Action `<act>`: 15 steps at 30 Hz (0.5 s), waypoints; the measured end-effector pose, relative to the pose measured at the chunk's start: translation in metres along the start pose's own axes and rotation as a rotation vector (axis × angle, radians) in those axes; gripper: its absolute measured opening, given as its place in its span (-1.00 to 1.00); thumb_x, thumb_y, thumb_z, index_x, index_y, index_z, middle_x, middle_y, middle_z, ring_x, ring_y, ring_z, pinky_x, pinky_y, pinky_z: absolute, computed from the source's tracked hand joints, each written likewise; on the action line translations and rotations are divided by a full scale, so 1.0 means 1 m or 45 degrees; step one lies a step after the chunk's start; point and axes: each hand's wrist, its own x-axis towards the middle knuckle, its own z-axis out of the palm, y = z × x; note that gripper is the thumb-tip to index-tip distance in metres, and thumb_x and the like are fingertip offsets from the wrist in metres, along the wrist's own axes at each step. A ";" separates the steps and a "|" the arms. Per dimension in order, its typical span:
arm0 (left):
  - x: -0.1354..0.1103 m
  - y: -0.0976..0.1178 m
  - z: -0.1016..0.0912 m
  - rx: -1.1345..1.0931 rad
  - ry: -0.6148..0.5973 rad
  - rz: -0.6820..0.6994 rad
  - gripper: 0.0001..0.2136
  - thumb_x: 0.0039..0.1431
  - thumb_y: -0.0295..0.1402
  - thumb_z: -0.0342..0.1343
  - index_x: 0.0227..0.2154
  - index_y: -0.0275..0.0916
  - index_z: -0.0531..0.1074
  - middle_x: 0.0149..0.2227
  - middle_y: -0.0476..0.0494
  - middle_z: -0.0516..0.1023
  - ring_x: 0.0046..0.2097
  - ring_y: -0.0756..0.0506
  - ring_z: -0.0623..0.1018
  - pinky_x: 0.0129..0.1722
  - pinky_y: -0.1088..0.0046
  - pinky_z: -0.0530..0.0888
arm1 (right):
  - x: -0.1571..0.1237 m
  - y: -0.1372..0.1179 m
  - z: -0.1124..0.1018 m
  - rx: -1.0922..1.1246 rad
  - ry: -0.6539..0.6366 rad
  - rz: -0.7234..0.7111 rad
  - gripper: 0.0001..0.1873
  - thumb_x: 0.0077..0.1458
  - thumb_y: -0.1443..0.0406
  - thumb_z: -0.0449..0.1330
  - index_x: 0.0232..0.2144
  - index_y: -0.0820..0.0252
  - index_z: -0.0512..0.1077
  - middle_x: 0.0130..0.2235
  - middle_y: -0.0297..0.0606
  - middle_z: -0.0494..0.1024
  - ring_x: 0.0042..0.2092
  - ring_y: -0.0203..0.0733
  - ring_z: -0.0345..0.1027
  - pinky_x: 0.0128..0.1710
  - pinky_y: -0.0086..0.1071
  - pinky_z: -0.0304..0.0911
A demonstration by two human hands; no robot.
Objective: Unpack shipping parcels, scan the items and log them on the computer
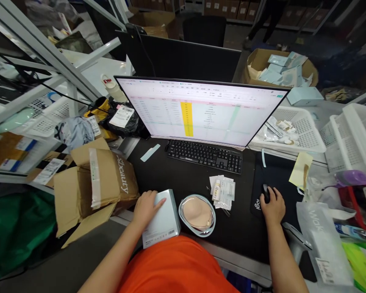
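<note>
My left hand (146, 209) grips the left edge of a light blue box (163, 221), its thumb stretched across the top face and its other fingers along the side. The box lies at the desk's front edge, against the orange shirt. Over on the mouse pad (259, 187), my right hand (273, 205) is wrapped over a black computer mouse (265, 193). Between the hands sits an oval light blue tray (212, 228) with a beige padded cup (197, 212) under clear wrapping. Beyond the tray are small white packets (228, 191) and a small labelled tube (216, 190).
A monitor (213, 118) with a spreadsheet stands behind a black keyboard (204, 155). To the left is an opened cardboard box (112, 177). At right are white baskets (311, 128), a handheld scanner (295, 240) and a frosted bag (326, 244). A person's legs (268, 20) show far behind.
</note>
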 end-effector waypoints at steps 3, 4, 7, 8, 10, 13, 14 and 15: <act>-0.005 0.000 0.012 -0.079 0.074 -0.006 -0.58 0.35 -0.04 -0.02 -0.06 -0.30 0.49 -0.12 -0.35 0.57 -0.05 -0.34 0.54 0.01 0.07 0.47 | 0.000 0.001 0.000 0.011 -0.010 -0.038 -0.51 0.22 0.13 0.15 0.11 0.24 0.49 0.18 0.03 0.46 0.05 0.12 0.41 0.02 -0.06 0.34; -0.007 0.001 0.016 -0.108 0.116 -0.011 -0.57 0.35 -0.06 -0.02 0.00 -0.32 0.47 -0.07 -0.37 0.56 -0.01 -0.35 0.54 0.07 0.02 0.45 | 0.000 0.002 0.000 0.019 -0.014 -0.054 -0.51 0.21 0.13 0.16 0.11 0.24 0.49 0.18 0.03 0.46 0.06 0.12 0.41 0.03 -0.06 0.35; -0.017 0.004 0.027 -0.165 0.280 -0.045 -0.50 0.33 -0.09 0.02 0.17 -0.34 0.37 0.16 -0.48 0.45 0.22 -0.39 0.43 0.27 -0.14 0.29 | -0.001 0.005 0.001 0.040 -0.019 -0.105 -0.52 0.20 0.14 0.17 0.11 0.23 0.49 0.17 0.03 0.47 0.07 0.14 0.42 0.04 -0.05 0.36; -0.021 0.004 0.029 -0.176 0.325 -0.068 -0.47 0.32 -0.09 0.04 0.21 -0.34 0.33 0.24 -0.51 0.37 0.28 -0.41 0.37 0.31 -0.18 0.24 | -0.002 0.006 0.002 0.045 -0.018 -0.121 -0.51 0.20 0.14 0.18 0.11 0.23 0.49 0.17 0.03 0.47 0.07 0.15 0.42 0.03 -0.05 0.36; -0.032 0.002 0.032 -0.206 0.371 -0.132 -0.43 0.32 -0.09 0.05 0.26 -0.35 0.27 0.34 -0.55 0.23 0.36 -0.45 0.26 0.32 -0.19 0.24 | -0.003 0.009 0.005 0.052 -0.013 -0.143 -0.51 0.19 0.13 0.19 0.10 0.23 0.49 0.17 0.03 0.47 0.07 0.16 0.43 0.03 -0.05 0.37; -0.054 -0.005 0.035 -0.281 0.369 -0.252 -0.38 0.35 -0.07 0.02 0.31 -0.41 0.19 0.37 -0.59 0.14 0.38 -0.47 0.21 0.29 -0.16 0.30 | -0.005 0.012 0.007 0.053 -0.003 -0.159 -0.51 0.17 0.14 0.20 0.10 0.23 0.49 0.17 0.02 0.48 0.06 0.19 0.45 0.01 -0.04 0.38; -0.062 -0.008 0.037 -0.309 0.362 -0.282 -0.36 0.35 -0.06 0.01 0.32 -0.41 0.16 0.36 -0.59 0.14 0.38 -0.47 0.22 0.29 -0.15 0.31 | -0.006 0.012 0.008 0.055 -0.003 -0.165 -0.50 0.16 0.15 0.21 0.10 0.23 0.49 0.17 0.03 0.48 0.06 0.19 0.45 0.00 -0.04 0.38; -0.070 -0.012 0.039 -0.338 0.355 -0.303 -0.35 0.35 -0.06 0.01 0.34 -0.40 0.14 0.36 -0.58 0.15 0.38 -0.46 0.23 0.30 -0.15 0.31 | -0.006 0.013 0.009 0.058 -0.005 -0.169 -0.50 0.15 0.15 0.21 0.10 0.23 0.49 0.17 0.03 0.48 0.06 0.20 0.45 -0.01 -0.03 0.39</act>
